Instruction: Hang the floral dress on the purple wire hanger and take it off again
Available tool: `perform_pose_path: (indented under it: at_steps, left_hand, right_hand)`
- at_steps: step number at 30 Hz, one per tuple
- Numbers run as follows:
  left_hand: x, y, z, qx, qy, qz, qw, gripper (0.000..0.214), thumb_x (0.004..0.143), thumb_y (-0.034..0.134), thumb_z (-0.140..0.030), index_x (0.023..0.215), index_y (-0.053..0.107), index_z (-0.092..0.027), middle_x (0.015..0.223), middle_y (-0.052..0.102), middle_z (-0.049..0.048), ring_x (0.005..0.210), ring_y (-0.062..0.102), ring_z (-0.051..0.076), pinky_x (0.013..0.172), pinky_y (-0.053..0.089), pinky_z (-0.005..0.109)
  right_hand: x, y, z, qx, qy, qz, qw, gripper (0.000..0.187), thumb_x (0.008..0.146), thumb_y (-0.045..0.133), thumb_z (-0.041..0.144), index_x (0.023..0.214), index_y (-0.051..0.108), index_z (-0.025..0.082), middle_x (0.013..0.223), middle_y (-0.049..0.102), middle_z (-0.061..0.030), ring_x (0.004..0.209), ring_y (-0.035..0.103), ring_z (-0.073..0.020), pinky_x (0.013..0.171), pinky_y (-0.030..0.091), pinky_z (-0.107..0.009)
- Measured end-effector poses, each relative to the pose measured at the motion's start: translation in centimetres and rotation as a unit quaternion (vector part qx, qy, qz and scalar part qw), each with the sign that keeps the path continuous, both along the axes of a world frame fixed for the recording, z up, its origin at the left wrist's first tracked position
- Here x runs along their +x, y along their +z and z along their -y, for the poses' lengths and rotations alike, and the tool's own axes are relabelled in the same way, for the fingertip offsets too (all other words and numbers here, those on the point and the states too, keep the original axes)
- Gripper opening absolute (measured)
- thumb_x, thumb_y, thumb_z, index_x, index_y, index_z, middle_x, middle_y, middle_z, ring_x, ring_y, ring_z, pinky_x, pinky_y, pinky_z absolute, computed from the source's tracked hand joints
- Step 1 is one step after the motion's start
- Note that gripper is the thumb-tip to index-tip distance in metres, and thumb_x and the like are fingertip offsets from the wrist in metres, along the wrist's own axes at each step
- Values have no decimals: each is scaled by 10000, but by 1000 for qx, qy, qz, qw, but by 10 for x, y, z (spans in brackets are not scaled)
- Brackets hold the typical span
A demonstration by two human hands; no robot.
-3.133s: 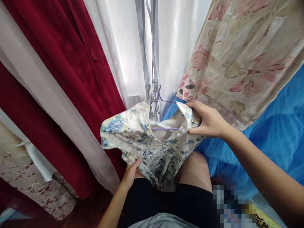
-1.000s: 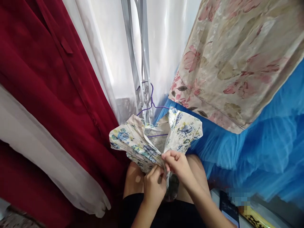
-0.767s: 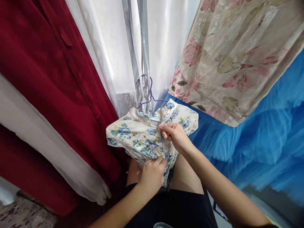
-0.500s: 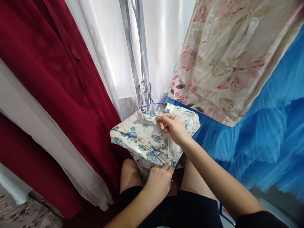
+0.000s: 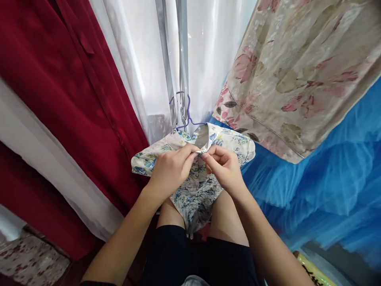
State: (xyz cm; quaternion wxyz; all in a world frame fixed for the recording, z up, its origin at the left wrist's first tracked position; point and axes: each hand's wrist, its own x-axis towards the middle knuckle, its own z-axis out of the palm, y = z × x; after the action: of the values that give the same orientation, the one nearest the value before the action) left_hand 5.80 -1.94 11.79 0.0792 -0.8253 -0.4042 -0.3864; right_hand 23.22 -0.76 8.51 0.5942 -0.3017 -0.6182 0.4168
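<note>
"Head camera is looking down. What is hanging around?"

"A big dark red cloth (image 5: 74, 99) is hanging left, fluffy blue netting (image 5: 327, 178) is puffing out right, a cream cloth with pink flowers (image 5: 297, 71) is drooping above it, and a thin white curtain (image 5: 139, 59) is glowing in the middle."

"Where is the little dress?"

"The little white dress with blue flowers (image 5: 196, 194) is dangling from a thin purple wire hanger (image 5: 188, 115) on a shiny silver pole (image 5: 178, 59), just in front of the person's knees (image 5: 223, 214)."

"What are the hands doing?"

"The left hand (image 5: 169, 172) and the right hand (image 5: 226, 171) are both pinching tight on the dress's neck edge, fingertips nearly touching."

"How is that going best?"

"I am guessing gentle pinching is working best: keeping both sides level and not tugging, so the hanger is not slipping off."

"What is changing?"

"Half a second back, only the right hand was pinching the neck and the left was holding low on the dress. Now the left is sitting up beside it."
</note>
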Motion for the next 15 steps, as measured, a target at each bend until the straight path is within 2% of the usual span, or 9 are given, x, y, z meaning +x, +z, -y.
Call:
perform_pose_path:
  at_steps: [4,9,12,15]
  left_hand:
    - [-4,-4,-3,25,-29,41,998,107,963,621,-202,1026,706,-217,843,753,-1,755,710,164,704,500,260]
    - [-1,-1,-5,-4,-71,224,972,63,940,655,-197,982,701,-193,908,760,23,841,738,167,794,560,267]
    - [-11,3,-13,1,-69,348,935,95,934,679,-254,990,689,-178,862,749,34,831,741,177,786,567,275]
    - [-43,0,-33,21,-61,481,874,149,903,720,-280,982,682,-159,817,732,29,768,713,152,726,549,243]
  right_hand:
    - [-7,-11,-13,8,-15,21,1000,223,896,646,328,744,538,206,497,456,83,424,387,-84,454,275,-234]
    - [-25,-14,-27,16,-60,10,998,183,891,606,348,789,556,205,516,431,80,440,363,-95,458,265,-240]
    - [-27,-20,-27,13,-80,38,996,226,869,624,349,721,523,211,516,434,75,451,368,-93,464,259,-235]
    - [-24,-30,-20,8,-79,62,995,242,845,641,315,673,505,212,511,417,79,458,369,-91,476,260,-233]
